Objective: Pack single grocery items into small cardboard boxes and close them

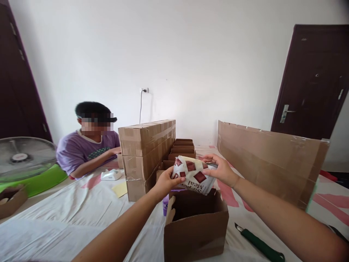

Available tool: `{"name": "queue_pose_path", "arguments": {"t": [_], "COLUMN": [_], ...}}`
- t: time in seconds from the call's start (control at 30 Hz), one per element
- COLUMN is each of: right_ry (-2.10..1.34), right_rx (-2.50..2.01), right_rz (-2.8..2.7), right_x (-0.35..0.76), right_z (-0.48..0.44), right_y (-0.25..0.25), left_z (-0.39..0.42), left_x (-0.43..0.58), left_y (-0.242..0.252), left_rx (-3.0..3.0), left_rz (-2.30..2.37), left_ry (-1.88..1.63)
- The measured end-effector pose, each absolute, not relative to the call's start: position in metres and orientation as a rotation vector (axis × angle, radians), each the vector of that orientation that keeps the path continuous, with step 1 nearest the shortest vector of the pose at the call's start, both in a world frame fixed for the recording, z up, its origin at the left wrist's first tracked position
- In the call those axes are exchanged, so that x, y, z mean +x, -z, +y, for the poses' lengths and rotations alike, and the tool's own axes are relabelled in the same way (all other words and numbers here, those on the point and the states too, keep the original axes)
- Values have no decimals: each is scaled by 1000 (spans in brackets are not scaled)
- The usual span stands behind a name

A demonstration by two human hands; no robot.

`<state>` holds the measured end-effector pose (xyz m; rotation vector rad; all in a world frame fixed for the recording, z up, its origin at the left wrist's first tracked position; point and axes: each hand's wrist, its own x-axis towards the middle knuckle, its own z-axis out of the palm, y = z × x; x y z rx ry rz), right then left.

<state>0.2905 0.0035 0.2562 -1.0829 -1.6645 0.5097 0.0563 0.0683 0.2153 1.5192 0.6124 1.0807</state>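
Note:
Both my hands hold a white food pouch (191, 174) with dark red diamond shapes and the printed word "Meal". My left hand (167, 182) grips its left end, thumb on the front. My right hand (220, 169) closes on its right end, the fingertips over the top edge. The pouch is tilted above an open cardboard box (195, 236) that stands on the cloth-covered table. Inside the box is dark shade, so its contents cannot be made out. Right of the box lies a green utility knife (259, 243) with its blade showing. A purple item (165, 205) shows partly behind the box.
Several open boxes (184, 147) line up behind the pouch. Left of them rises a wall of taped cartons (148, 153). A large cardboard panel (269, 160) stands on the right. A person (89, 145) in purple sits at the left, near a white device (111, 174) and a fan (24, 160).

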Motion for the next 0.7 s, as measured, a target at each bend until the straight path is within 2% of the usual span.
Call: {"name": "queue_pose_path", "arguments": {"t": [0.13,0.4,0.57,0.7], "right_ry": [-674,-804,-882,-883], "right_rx": [-1067,-1197,-984,-830], "right_rz": [-1462,-1446,-1451,-1248], "right_x": [302,302,277,270], "right_z": [28,53,37,9], "right_y": [-242,-204,-211,-228], "left_z": [90,106,78,48], "left_x": [59,55,69,74], "left_y": [-206,-193,-199,-209], "left_rx": [1401,1243,1262,1330], "left_rz": [656,672,602,522], "left_ry": [-1217,-1353,-1360,-1341]}}
